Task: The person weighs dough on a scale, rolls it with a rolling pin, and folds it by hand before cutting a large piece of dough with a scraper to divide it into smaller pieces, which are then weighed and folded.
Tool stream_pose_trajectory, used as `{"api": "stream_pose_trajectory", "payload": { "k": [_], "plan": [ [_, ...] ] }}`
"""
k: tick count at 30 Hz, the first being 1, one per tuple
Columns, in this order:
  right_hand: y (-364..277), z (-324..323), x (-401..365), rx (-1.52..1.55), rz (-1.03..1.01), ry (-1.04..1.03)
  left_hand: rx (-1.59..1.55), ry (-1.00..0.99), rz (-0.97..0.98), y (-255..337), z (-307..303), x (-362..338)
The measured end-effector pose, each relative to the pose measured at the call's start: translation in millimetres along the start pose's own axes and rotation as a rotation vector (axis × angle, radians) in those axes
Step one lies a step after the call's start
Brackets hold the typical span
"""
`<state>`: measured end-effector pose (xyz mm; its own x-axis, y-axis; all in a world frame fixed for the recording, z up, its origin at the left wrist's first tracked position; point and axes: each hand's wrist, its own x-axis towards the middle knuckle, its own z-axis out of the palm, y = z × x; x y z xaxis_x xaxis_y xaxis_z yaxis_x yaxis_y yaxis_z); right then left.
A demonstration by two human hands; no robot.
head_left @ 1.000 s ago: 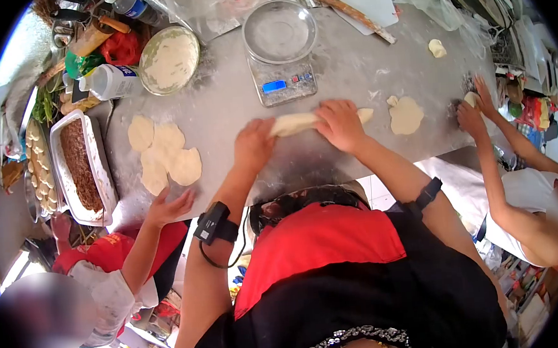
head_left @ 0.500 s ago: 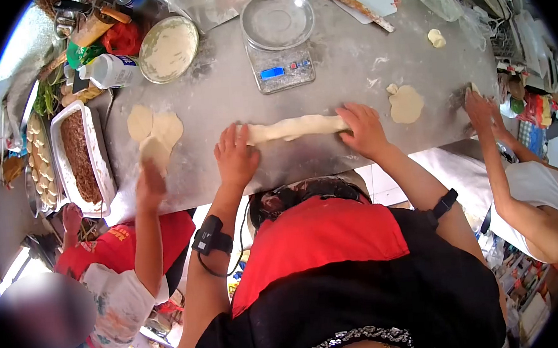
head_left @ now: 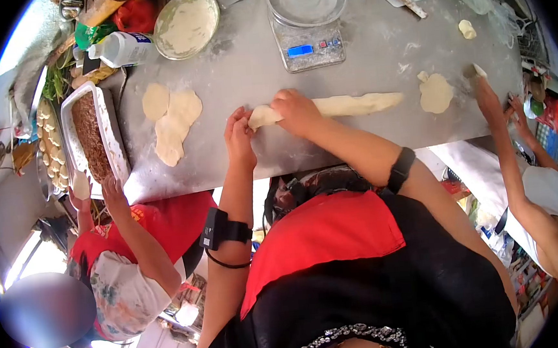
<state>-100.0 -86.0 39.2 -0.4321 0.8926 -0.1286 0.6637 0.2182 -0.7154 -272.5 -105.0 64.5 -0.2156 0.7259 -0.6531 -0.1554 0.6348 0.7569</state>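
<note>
pale dough rope (head_left: 352,104) lies across the steel table (head_left: 245,60), running toward 3 o'clock from the right hand (head_left: 295,111), which clasps its 9 o'clock end; the left hand (head_left: 240,136) pinches the tip. rolled out long, seemingly uncut; flattened rounds (head_left: 173,123) wait at 9 o'clock.

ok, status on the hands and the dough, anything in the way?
Right hand curled over dough rope near its left end. Left hand at that tip, grip unclear. Dough disc just past the rope's right end, apart.
</note>
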Motion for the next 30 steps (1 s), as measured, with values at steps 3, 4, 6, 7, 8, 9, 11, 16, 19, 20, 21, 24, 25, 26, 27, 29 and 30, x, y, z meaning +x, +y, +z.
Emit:
{"api": "stream_pose_trajectory", "payload": {
  "k": [3,4,6,7,8,9,11,16,19,20,21,24,25,26,27,29,30],
  "plan": [
    [0,-9,-1,0.146,-0.002,0.03,0.223,-0.023,0.23,-10,20,6],
    [-5,-11,-8,0.187,-0.011,0.046,0.341,-0.034,0.331,-14,32,0],
    [-11,-21,-14,0.363,0.178,0.125,0.473,-0.02,0.326,-9,53,-13],
    [-11,-27,-15,0.45,0.271,0.172,0.539,-0.016,0.33,-5,62,-17],
    [-8,-27,-20,0.488,0.23,0.157,0.542,0.03,0.474,-4,67,-18],
    [-4,-26,-25,0.526,0.187,0.138,0.579,0.01,0.61,0,72,-23],
    [8,-24,-31,0.602,0.202,-0.087,0.663,-0.026,0.874,7,76,-33],
    [-12,-57,-29,0.695,0.209,-0.667,1.025,0.156,0.828,6,42,43],
    [-30,-56,-32,0.139,0.158,-0.403,1.095,0.313,0.883,47,39,63],
    [-30,-48,-42,-0.011,0.145,-0.156,1.269,0.389,1.063,51,40,71],
    [-22,-39,-50,-0.064,0.134,-0.057,1.441,0.478,1.245,55,40,74],
    [0,-19,-62,-0.162,0.071,0.173,0.844,0.082,0.661,63,34,42],
    [3,-20,-64,-0.176,0.039,0.193,0.626,-0.041,0.423,56,32,34],
    [5,-20,-64,-0.192,0.006,0.213,0.701,-0.06,0.429,44,31,22],
    [5,-22,-61,-0.1,0.048,0.137,0.773,-0.077,0.433,27,32,8],
    [1,-27,-55,0.087,0.129,-0.025,0.802,-0.284,0.409,-5,51,-25],
    [-3,-27,-56,0.207,0.211,0.033,0.74,-0.229,0.444,-9,62,-37]
  ]
}}
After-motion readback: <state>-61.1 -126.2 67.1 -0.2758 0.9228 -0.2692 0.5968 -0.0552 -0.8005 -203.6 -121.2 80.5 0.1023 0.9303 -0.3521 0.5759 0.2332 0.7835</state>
